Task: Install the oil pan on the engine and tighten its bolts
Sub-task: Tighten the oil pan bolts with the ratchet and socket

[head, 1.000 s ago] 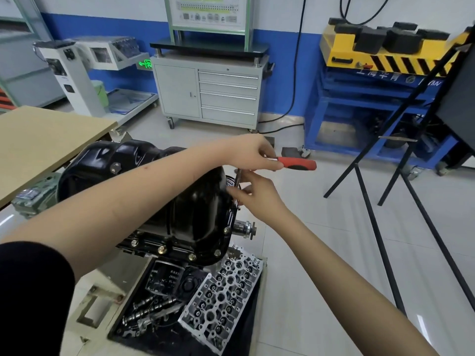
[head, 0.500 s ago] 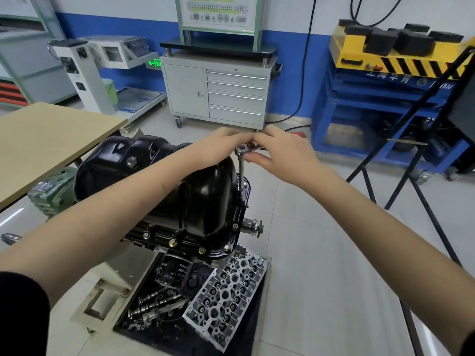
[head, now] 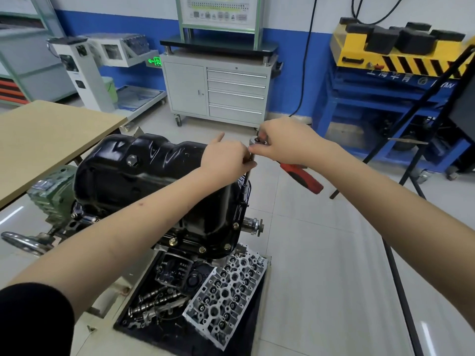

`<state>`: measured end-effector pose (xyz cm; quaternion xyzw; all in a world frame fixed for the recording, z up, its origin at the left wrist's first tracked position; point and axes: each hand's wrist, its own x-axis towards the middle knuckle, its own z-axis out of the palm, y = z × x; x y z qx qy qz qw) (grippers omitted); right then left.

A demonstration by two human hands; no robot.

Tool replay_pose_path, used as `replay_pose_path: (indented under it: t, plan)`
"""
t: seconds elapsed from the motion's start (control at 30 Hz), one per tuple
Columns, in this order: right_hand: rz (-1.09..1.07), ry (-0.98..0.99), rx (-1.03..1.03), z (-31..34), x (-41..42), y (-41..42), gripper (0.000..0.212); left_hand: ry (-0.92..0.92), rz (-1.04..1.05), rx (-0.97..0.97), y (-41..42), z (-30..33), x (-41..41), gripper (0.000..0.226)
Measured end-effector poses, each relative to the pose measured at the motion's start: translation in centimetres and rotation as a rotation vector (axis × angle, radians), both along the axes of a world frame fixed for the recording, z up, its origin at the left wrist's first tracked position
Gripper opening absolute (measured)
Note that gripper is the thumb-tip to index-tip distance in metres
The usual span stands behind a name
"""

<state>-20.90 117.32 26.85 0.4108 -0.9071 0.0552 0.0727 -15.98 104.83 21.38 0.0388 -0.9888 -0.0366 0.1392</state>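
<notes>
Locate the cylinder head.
Head view, bottom centre: the cylinder head lies tilted in the black tray below the oil pan, right of the camshafts.

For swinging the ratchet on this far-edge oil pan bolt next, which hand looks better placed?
Probably the right hand: it grips the ratchet at its head, the red handle running beneath it. The left hand pinches the extension shaft above the oil pan, better placed for steadying.

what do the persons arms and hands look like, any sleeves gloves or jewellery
Both hands are bare: the left hand and the right hand show no gloves, and no rings or watch can be seen. Both forearms are uncovered. A black sleeve covers the left upper arm at the bottom left corner. A small reddish mark sits on the left forearm. No sleeve shows on the right arm in frame.
</notes>
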Motion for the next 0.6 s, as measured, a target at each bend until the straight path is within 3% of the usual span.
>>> replay_pose_path:
  t: [0.23, 0.33, 0.5, 0.6]
  plan:
    - [0.162, -0.081, 0.035, 0.8, -0.6, 1.0, 0.022, -0.036, -0.063, 0.033, -0.2, 0.3, 0.6, 0.028]
    - [0.212, -0.091, 0.046, 1.2, -0.7, 1.2, 0.022, -0.055, -0.056, 0.002, -0.2, 0.1, 0.6, 0.033]
    - [0.153, 0.090, 0.153, 0.6, 0.5, 0.4, 0.037, -0.085, -0.029, -0.133, 0.0, 0.0, 0.8, 0.040]
    - [0.205, 0.022, 0.126, 0.6, 0.8, 0.7, 0.023, -0.117, -0.055, -0.128, -0.2, 0.2, 0.8, 0.040]
